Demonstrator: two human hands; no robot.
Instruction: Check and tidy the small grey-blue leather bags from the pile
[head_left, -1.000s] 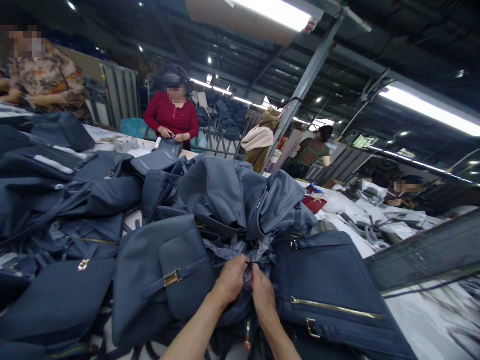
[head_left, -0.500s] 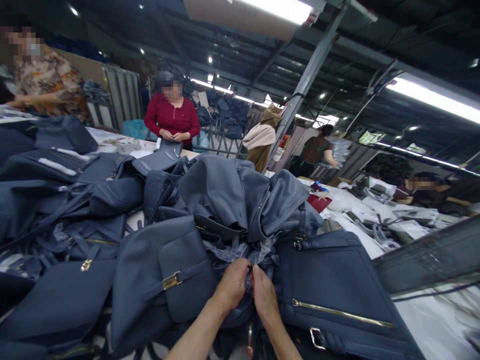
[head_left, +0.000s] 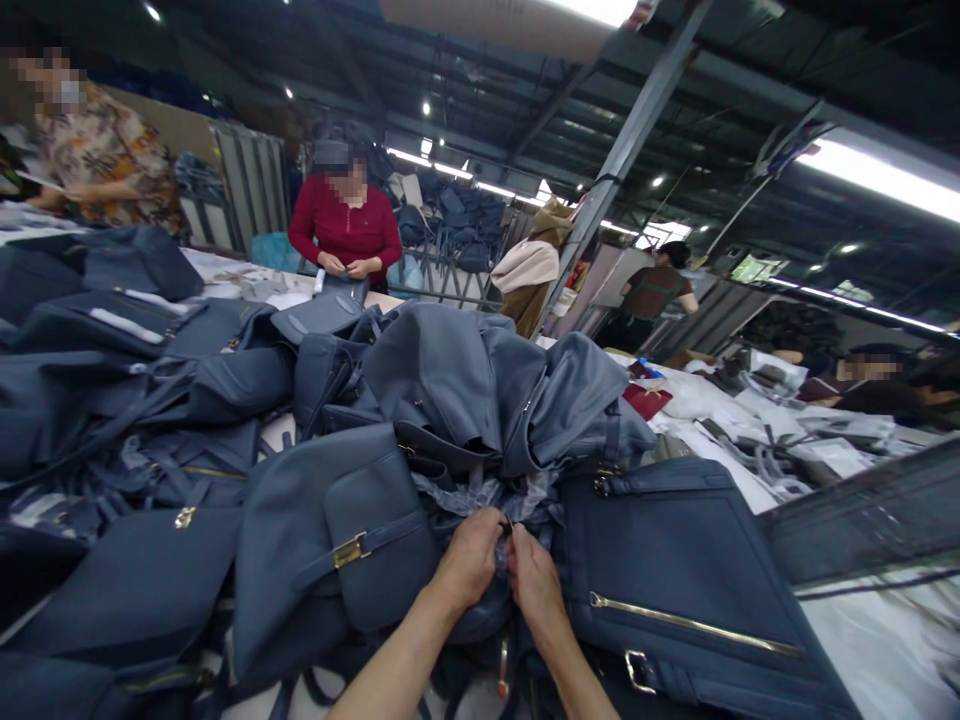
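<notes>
Backpacks [head_left: 217, 385], all dark blue, were heaped right across the pale tabletop [head_left: 277, 432] while I stood there watching. The person's left hand [head_left: 471, 555] and right hand [head_left: 536, 575] met in the middle of the pile, each grip pinched on the same small dark piece [head_left: 508, 524]. Honestly, it was too tiny for me to say what it was. It sat just below a bunch of clear plastic [head_left: 480, 492], and a bit more plastic hung down between the hands. That plastic was crumpled up close under a big slumped bag [head_left: 431, 375], but I couldn't tell whether it came from inside or just lay against it.

Left of the hands, a bulging backpack [head_left: 281, 540] leaned back, with a strap [head_left: 401, 537] and gold buckle [head_left: 350, 550] across its front pocket [head_left: 375, 590]. Its contents were hidden from where I was. On the right lay a flatter bag [head_left: 660, 530] with a long gold zipper [head_left: 697, 625], and I couldn't see into that one either.

Across the tabletop, a co-worker in a red top [head_left: 345, 225] had both hands on another dark bag [head_left: 341, 292].
</notes>
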